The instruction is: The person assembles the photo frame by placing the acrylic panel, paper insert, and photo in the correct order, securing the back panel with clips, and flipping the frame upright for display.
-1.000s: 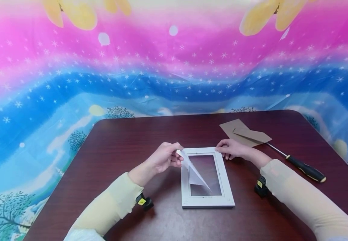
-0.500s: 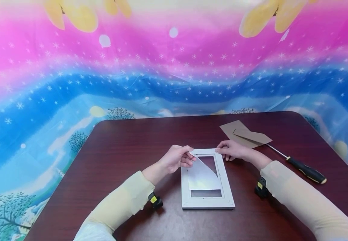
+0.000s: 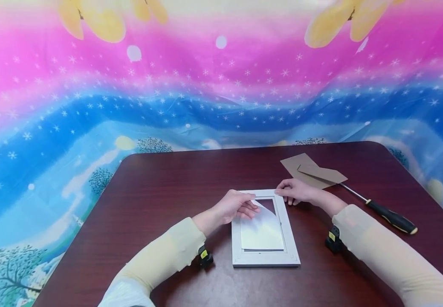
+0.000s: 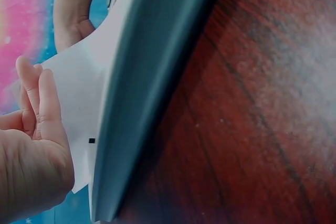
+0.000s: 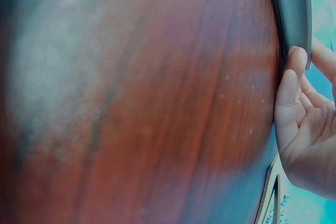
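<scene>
A white picture frame (image 3: pixel 266 259) lies flat on the table in the head view. My left hand (image 3: pixel 233 207) pinches a white paper sheet (image 3: pixel 262 233) near its upper left corner. The sheet's lower part lies inside the frame opening, while its top bends up and leaves a dark gap at the upper right. In the left wrist view the sheet (image 4: pixel 84 85) rises beside the frame's edge (image 4: pixel 152 61). With thumb and fingers, my right hand (image 3: pixel 296 191) grips the frame's far right corner; the right wrist view shows these fingers (image 5: pixel 287 90) against the frame's end.
Behind my right hand lies a brown backing board (image 3: pixel 302 163) with a folded-out stand flap. A screwdriver (image 3: pixel 393 217) with a black and yellow handle rests to the right, its tip by the board. A printed cloth (image 3: pixel 221 85) hangs behind the dark red table (image 3: pixel 160 179).
My left hand has moved right and slightly nearer with the sheet. The sheet has gone from standing steeply to lying mostly over the frame opening. My right hand has stayed at the corner.
</scene>
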A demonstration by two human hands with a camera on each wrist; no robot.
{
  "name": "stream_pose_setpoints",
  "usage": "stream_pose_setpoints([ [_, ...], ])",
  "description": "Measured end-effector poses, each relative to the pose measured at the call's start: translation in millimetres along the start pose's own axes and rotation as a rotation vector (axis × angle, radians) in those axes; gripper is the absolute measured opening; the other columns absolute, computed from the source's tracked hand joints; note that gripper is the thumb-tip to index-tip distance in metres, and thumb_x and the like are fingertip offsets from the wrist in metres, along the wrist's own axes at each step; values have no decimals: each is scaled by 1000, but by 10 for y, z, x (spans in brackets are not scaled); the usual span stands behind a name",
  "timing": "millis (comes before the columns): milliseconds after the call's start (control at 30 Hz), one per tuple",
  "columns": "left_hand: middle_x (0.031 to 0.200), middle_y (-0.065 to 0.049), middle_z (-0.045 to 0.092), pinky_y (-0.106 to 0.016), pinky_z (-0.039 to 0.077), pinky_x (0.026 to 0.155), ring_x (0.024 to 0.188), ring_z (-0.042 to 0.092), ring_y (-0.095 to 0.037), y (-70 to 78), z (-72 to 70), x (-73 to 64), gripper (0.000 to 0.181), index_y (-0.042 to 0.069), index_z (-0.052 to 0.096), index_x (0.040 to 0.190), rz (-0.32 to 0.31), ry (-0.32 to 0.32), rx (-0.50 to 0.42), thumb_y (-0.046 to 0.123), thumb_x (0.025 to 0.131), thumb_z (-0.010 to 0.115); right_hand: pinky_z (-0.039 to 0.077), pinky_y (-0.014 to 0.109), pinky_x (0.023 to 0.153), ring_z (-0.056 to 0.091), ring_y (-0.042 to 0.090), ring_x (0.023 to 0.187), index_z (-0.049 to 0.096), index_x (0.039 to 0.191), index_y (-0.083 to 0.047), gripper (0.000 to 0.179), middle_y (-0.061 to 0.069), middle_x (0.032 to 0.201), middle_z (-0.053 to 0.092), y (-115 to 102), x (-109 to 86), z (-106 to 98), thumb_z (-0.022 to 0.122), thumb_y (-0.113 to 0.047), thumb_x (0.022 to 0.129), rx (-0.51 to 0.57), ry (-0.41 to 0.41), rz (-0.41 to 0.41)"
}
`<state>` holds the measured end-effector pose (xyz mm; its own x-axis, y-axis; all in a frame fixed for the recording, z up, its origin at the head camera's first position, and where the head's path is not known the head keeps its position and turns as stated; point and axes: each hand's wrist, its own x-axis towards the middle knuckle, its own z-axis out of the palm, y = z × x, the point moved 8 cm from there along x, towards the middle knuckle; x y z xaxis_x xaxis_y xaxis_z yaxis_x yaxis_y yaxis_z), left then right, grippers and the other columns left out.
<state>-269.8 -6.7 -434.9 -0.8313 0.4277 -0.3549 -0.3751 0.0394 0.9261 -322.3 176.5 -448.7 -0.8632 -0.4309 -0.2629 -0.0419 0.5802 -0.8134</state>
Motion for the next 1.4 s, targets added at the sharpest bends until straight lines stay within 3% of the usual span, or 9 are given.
stream_pose_setpoints([
  [267,74,-12,69,-23,52,49,50,63,-12,-60,35,18,30,-16,66,95,-12,0,37,12,98,55,49,28,53,56,17,59,57,115,6,35,6,74,58,-21,-10,0,61,-25,98,7,-1,-4],
  [500,77,-15,70,-25,53,50,50,63,-13,-117,75,42,31,-12,65,85,-45,-37,74,11,100,50,49,29,53,56,17,60,57,114,6,35,6,74,59,-28,-21,-3,60,-25,98,6,6,-8],
  [767,71,-16,68,-26,54,50,51,63,-15,-88,34,129,34,-11,66,83,-70,-21,123,15,100,53,49,29,54,56,17,60,57,114,5,34,5,73,59,16,1,-2,60,-25,98,12,7,0],
  [1000,69,-15,67,-29,55,52,51,64,-17,-69,-12,183,42,-10,65,79,-87,-8,150,20,103,47,49,29,54,56,17,60,57,114,5,33,5,73,58,2,1,-1,60,-24,98,18,8,-6],
  [1400,69,-15,67,-28,54,49,50,63,-17,16,-87,154,48,-7,66,76,-35,19,175,23,104,43,49,30,55,56,18,61,57,115,5,36,6,74,59,17,3,-15,61,-26,98,27,-1,-3],
])
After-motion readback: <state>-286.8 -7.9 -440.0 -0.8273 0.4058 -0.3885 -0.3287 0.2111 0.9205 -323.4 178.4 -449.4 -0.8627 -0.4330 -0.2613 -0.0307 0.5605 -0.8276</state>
